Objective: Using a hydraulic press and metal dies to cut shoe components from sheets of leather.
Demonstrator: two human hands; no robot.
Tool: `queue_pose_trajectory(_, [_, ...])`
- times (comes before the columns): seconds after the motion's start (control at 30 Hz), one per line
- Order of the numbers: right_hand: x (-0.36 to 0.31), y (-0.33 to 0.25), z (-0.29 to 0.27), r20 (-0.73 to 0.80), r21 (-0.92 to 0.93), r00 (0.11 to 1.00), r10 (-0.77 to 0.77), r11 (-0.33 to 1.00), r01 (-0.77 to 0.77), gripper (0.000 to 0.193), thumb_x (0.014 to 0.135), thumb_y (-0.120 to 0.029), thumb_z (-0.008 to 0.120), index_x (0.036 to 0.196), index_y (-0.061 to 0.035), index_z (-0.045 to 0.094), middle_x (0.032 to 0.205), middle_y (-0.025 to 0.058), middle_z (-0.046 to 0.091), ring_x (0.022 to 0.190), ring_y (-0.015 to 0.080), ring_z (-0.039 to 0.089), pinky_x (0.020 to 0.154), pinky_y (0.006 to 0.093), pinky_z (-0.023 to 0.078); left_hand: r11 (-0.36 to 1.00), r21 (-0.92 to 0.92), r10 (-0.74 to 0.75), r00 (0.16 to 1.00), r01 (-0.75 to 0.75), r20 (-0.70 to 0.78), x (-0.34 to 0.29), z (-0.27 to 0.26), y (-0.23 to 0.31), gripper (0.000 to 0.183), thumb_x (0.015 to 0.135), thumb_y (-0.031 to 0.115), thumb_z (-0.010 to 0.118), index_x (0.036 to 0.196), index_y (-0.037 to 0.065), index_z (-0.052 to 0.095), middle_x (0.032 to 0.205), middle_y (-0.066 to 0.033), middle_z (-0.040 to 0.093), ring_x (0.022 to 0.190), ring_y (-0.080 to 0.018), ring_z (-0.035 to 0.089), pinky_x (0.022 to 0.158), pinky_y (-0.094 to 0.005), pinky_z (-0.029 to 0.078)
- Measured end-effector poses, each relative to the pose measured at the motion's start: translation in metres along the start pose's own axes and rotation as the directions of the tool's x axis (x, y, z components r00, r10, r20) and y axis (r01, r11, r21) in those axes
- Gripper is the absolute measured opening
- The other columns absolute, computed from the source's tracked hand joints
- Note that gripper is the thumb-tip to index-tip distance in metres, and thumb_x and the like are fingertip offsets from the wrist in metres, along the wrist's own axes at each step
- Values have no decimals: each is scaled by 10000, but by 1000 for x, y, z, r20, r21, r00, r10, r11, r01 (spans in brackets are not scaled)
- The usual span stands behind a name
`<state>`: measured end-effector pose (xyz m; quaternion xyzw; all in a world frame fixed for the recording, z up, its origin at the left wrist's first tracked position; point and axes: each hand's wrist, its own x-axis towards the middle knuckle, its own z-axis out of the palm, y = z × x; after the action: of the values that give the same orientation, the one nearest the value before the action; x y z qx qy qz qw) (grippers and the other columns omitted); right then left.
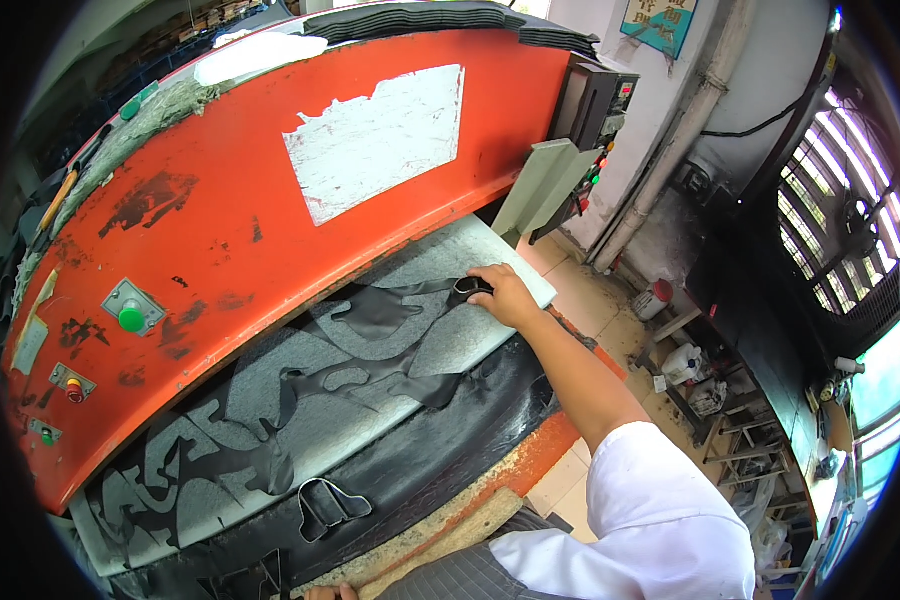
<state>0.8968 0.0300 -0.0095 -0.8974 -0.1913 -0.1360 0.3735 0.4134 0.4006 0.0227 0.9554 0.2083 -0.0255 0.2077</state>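
My right hand (pixel 508 297) reaches to the far right end of a pale cutting board (pixel 490 248). Its fingers are closed on a small metal-edged cutting die (pixel 467 287), which lies at the end of a black leather sheet (pixel 375 312). Many shapes have been cut out of that sheet, leaving ragged strips across the board. Only a few fingertips of my left hand (pixel 332 593) show at the lower edge; the rest is outside the picture. Nearer to me, a second cutting die (pixel 328 508), a bent metal outline, rests on the black ledge (pixel 420 465).
A large red press beam (pixel 220 210) spans above the board, with a green button (pixel 131 319) and a red knob (pixel 74 390). Black sheets (pixel 420 20) are stacked on top. A control box (pixel 595 105) stands at the right end. Beyond are a pipe, stools and a dark bench (pixel 740 330).
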Motion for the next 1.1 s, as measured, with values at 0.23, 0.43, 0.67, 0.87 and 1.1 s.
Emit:
queue_pose_trajectory(0.23, [15, 8, 6, 23, 47, 998, 64, 997, -65, 516, 703, -172, 789, 1177, -59, 621, 1068, 149, 655, 1044, 325, 558, 924, 392, 447, 995, -8, -102, 994, 103, 32, 23, -7, 31, 309, 930, 310, 539, 896, 57, 713, 900, -186, 630, 875, -353, 564, 764, -481, 452])
queue_pose_trajectory(0.43, [42, 20, 33, -54, 109, 996, 73, 992, -66, 477, 725, -168, 772, 1168, -65, 628, 1047, 136, 655, 1034, 325, 552, 922, 396, 443, 999, 15, 43, 985, -46, 170, 59, 14, -24, 306, 941, 323, 539, 967, 64, 699, 962, -172, 626, 939, -359, 559, 813, -480, 444])
queue_pose_trajectory(0.67, [55, 11, 39, 72, -81, 997, 42, 996, -36, 523, 730, -189, 774, 1212, -89, 598, 1102, 123, 630, 1095, 321, 517, 958, 385, 417, 974, -205, -8, 918, 97, 396, 78, 5, -44, 301, 939, 323, 558, 1006, 58, 685, 971, -158, 634, 944, -337, 569, 814, -466, 447])
queue_pose_trajectory(0.87, [32, -54, 27, -385, -296, 902, -198, 952, 83, 707, 697, -291, 800, 1290, -45, 504, 1150, 182, 576, 1062, 384, 494, 939, 467, 390, 866, -472, -126, 986, 165, 114, 80, -62, -52, 284, 918, 276, 616, 1030, 20, 664, 938, -116, 679, 864, -241, 618, 763, -370, 484])
queue_pose_trajectory(1.1, [14, -298, 131, -132, 263, 912, -390, 873, 411, 536, 818, -333, 725, 1240, -58, 540, 1022, 128, 616, 936, 292, 604, 830, 399, 489, 788, -611, -369, 738, -72, -564, 198, -159, -182, 481, 968, 188, 535, 1395, -4, 429, 1360, -159, 512, 1162, -202, 547, 918, -277, 442])
